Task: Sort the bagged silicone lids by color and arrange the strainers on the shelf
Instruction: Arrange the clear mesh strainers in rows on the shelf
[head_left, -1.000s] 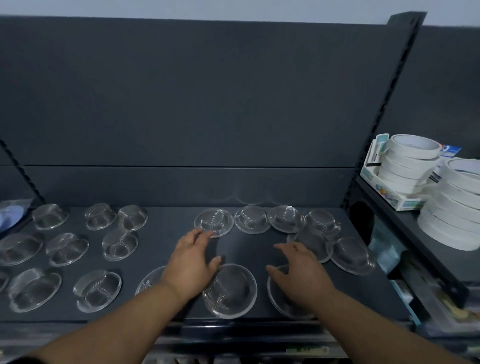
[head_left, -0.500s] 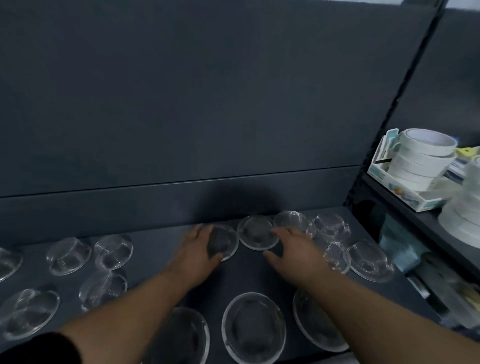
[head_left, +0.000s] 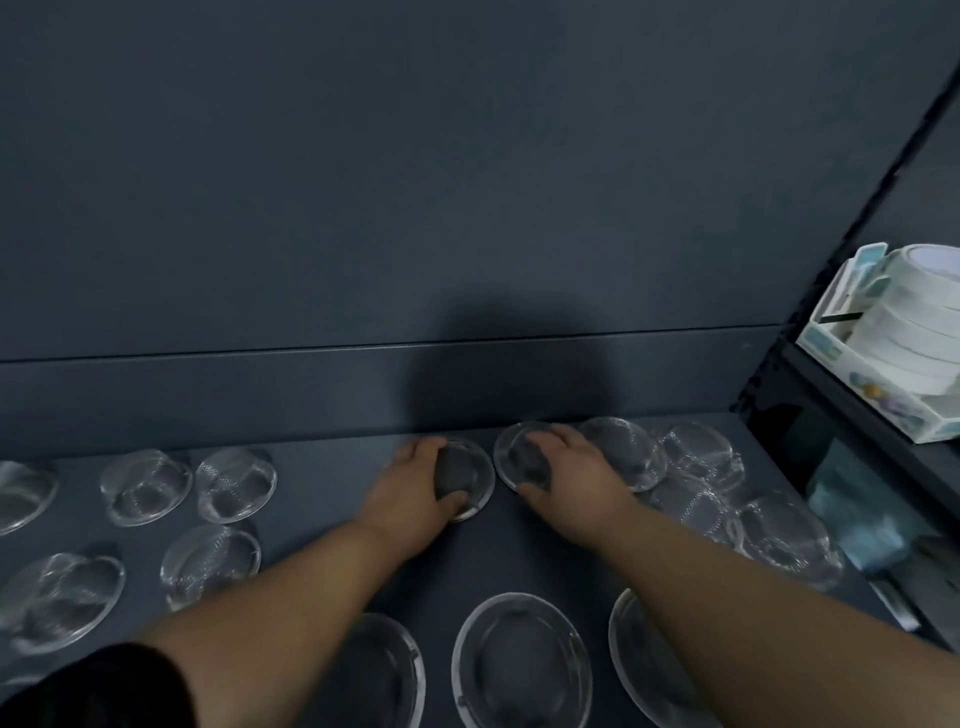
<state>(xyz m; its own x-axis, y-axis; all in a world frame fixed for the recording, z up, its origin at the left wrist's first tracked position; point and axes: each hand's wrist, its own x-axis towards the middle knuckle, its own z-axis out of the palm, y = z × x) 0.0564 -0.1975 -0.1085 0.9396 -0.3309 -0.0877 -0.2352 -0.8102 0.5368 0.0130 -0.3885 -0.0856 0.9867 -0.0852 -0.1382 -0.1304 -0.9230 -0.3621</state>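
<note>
Crowding is our worry: our right hand (head_left: 566, 467) works just beside the clustered strainers (head_left: 696, 457), so a sideways pull could knock them out of line. Our left hand (head_left: 415, 483) curls round one mesh strainer (head_left: 462, 480) and our right round the second strainer (head_left: 519, 457), both at the back of the shelf (head_left: 322, 483). Each seems to lie rim down, dome up. Being round, neither has a long axis.

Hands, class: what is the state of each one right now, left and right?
Left hand grips a back-row strainer.
Right hand grips the strainer beside it.
</note>
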